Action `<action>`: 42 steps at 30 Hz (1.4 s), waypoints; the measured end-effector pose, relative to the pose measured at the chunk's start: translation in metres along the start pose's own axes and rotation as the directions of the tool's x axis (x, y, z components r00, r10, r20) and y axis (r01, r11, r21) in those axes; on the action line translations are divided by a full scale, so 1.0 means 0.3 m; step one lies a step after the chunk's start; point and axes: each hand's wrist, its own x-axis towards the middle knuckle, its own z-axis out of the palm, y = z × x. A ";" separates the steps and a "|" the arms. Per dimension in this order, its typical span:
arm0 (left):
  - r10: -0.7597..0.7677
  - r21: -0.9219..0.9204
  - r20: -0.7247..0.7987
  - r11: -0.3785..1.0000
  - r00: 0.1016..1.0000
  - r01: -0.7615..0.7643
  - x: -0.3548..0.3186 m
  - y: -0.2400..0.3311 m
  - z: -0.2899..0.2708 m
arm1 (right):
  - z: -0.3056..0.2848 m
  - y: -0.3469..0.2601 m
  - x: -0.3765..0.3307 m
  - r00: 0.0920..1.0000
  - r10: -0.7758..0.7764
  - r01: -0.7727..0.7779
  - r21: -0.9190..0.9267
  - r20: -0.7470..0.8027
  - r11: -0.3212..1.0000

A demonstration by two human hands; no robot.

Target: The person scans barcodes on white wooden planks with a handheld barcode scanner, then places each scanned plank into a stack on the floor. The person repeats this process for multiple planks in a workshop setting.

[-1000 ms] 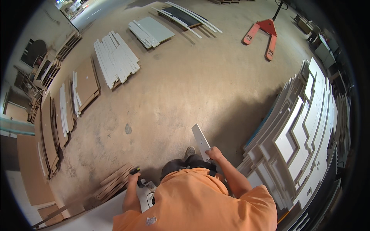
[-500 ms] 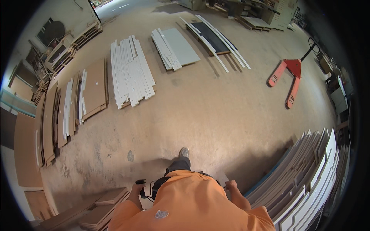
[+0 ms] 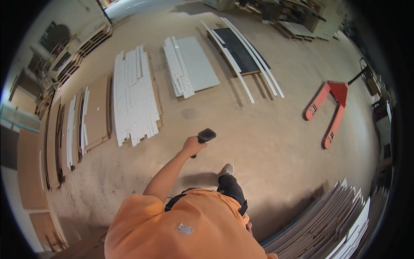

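My left hand (image 3: 192,146) is stretched out ahead of me over the floor. Its fingers are wrapped round the handle of a black handheld scanner (image 3: 207,135) with a wide, rounded head. Beyond it on the floor lie long white boards (image 3: 136,95) in a stack. My right hand (image 3: 249,226) hangs low by my right side, mostly hidden by my orange shirt, so its fingers do not show. Close to that side stands a row of upright panels (image 3: 319,220) with brown and white edges.
White strips (image 3: 179,71) lie on a pale grey panel (image 3: 200,64). Farther right, white strips flank a black panel (image 3: 237,52). A red pallet jack (image 3: 337,93) stands at the right. Brown panels (image 3: 97,112) line the left. Wooden pallets (image 3: 92,41) sit at the far left.
My left hand has swung from my left side forward and up with the scanner. My right hand has dropped back, largely behind my shirt. I have stepped forward, and the view has shifted.
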 end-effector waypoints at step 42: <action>-0.811 0.356 0.072 0.565 0.581 0.744 1.349 0.612 -0.519 | -3.207 -0.047 3.100 0.936 0.352 0.012 1.000 -0.008 -0.010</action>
